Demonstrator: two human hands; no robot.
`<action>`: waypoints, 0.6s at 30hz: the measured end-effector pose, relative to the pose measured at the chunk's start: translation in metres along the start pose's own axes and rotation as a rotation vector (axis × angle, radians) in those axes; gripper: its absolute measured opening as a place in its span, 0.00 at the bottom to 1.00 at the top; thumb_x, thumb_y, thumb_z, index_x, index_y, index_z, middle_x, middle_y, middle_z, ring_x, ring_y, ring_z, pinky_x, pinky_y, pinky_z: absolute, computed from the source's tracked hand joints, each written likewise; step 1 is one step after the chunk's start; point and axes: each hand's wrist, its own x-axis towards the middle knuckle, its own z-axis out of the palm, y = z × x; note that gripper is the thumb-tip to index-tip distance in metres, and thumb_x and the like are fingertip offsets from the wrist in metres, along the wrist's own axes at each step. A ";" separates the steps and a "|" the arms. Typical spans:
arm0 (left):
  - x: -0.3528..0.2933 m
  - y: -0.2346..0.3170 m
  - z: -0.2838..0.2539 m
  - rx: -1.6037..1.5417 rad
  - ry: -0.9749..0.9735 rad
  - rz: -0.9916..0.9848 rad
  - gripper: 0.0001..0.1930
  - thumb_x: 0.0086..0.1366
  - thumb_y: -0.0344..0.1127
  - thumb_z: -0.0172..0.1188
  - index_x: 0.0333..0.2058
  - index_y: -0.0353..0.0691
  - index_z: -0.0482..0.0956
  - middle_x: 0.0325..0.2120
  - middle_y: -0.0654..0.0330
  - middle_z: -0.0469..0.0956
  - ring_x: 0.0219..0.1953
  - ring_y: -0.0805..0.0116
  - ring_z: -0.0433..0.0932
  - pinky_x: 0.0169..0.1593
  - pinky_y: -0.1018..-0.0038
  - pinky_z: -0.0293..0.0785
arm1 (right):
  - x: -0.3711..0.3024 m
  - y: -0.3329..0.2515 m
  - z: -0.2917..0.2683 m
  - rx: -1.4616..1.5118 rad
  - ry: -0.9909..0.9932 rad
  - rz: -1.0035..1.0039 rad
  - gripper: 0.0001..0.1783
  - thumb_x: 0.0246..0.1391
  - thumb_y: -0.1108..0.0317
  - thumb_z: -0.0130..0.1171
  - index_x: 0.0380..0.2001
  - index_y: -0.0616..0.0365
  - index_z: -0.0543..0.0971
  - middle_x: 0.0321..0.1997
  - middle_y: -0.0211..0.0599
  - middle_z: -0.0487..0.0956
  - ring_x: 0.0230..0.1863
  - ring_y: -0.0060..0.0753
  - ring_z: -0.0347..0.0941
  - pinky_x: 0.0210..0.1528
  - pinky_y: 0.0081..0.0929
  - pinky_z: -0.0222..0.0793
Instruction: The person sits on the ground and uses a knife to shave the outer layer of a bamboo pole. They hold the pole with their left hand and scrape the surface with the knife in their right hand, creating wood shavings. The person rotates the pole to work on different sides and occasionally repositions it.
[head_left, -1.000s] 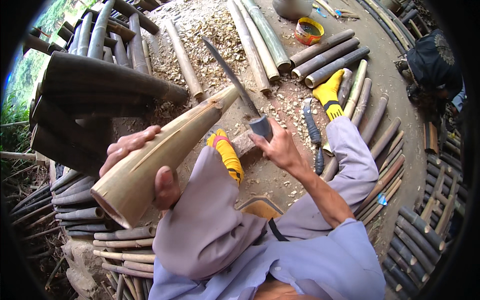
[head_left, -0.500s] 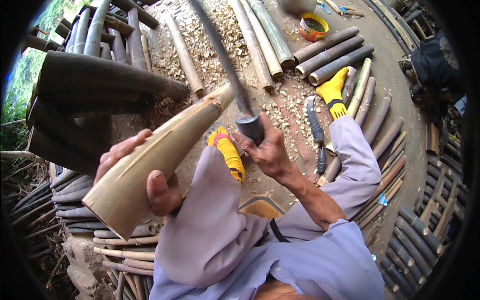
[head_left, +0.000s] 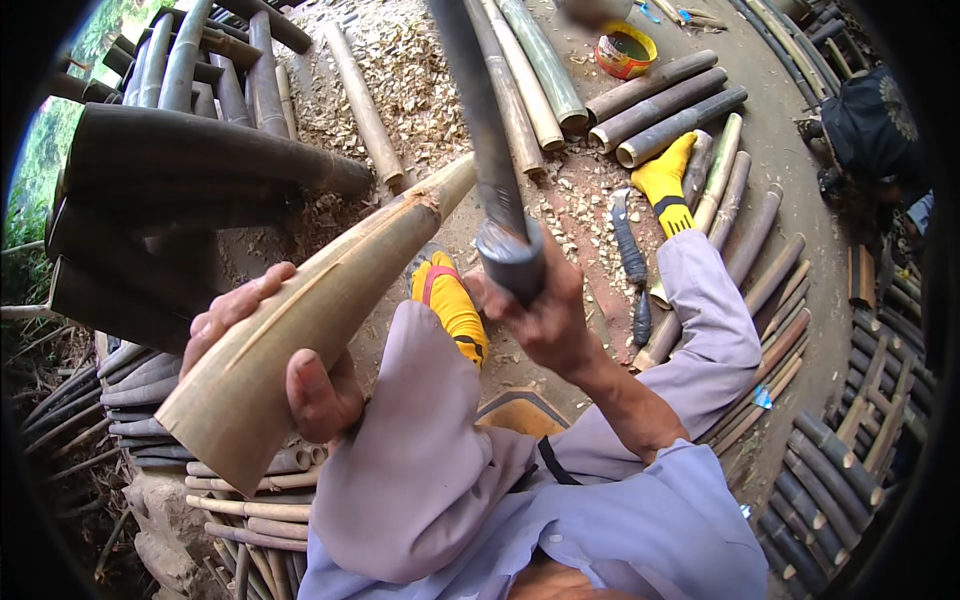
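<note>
My left hand (head_left: pixel 290 370) grips the thick near end of a pale bamboo pole (head_left: pixel 320 310) that slants up and away from me, its far tip chopped to a taper and a long split running down its side. My right hand (head_left: pixel 545 315) is closed on the grey handle of a long dark blade (head_left: pixel 480 110), raised steeply above the pole's far end. My feet in yellow socks (head_left: pixel 450 305) rest on the dirt ground below the pole.
Cut bamboo poles (head_left: pixel 660 105) lie all around, dark ones stacked at left (head_left: pixel 200 160). Wood chips (head_left: pixel 400 80) cover the ground ahead. A second knife (head_left: pixel 628 250) lies by my right foot, near a round tin (head_left: pixel 625 50). Another person (head_left: pixel 870 130) crouches at far right.
The blade has swung up from lying low across the pole's tip to nearly upright, closer to the camera. The pole and my left hand have dropped slightly.
</note>
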 end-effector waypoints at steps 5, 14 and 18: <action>-0.004 0.012 0.014 0.052 -0.037 -0.047 0.27 0.52 0.40 0.52 0.46 0.26 0.62 0.32 0.41 0.70 0.29 0.48 0.77 0.37 0.65 0.78 | 0.022 0.070 -0.006 -0.474 -0.128 -0.052 0.22 0.55 0.56 0.61 0.35 0.62 0.64 0.20 0.46 0.77 0.25 0.46 0.80 0.24 0.40 0.76; -0.009 -0.004 0.006 0.072 -0.022 0.067 0.29 0.48 0.41 0.53 0.42 0.21 0.62 0.31 0.40 0.70 0.30 0.48 0.77 0.36 0.62 0.78 | 0.001 0.018 -0.008 -0.196 0.060 -0.115 0.19 0.52 0.59 0.64 0.37 0.60 0.71 0.24 0.42 0.79 0.27 0.39 0.81 0.27 0.34 0.74; -0.009 0.011 0.020 0.082 -0.020 -0.118 0.30 0.49 0.42 0.54 0.42 0.21 0.62 0.30 0.42 0.71 0.34 0.50 0.77 0.41 0.63 0.76 | 0.018 0.058 -0.006 -0.459 -0.027 -0.165 0.18 0.52 0.61 0.62 0.36 0.62 0.69 0.24 0.46 0.78 0.23 0.43 0.79 0.24 0.35 0.75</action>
